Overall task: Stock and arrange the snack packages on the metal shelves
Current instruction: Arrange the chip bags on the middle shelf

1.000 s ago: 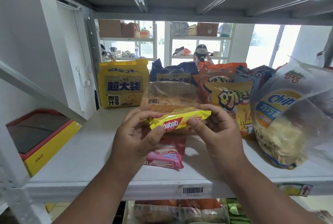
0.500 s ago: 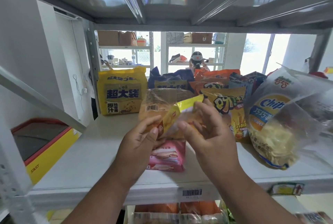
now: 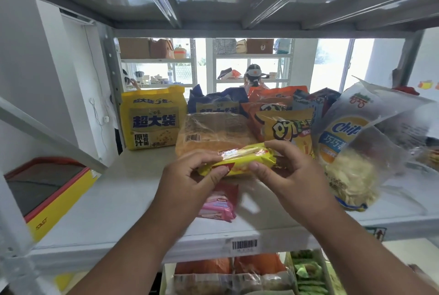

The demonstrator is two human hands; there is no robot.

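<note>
Above the metal shelf (image 3: pixel 114 202), you grip the yellow wafer packet (image 3: pixel 240 160) in both hands: left hand (image 3: pixel 190 183) at its 8 o'clock end, right hand (image 3: pixel 285 171) at its 2 o'clock end. Its long axis runs nearly level, just above the pink packet (image 3: pixel 219 206).

Your white metal shelf (image 3: pixel 99 209) carries a yellow noodle multipack (image 3: pixel 152 119) standing at the back left, a clear bread bag (image 3: pixel 213 133) beside it, a pink wafer pack (image 3: pixel 219 203) lying near the front edge, and a chips bag (image 3: pixel 351 152) leaning at right.
</note>
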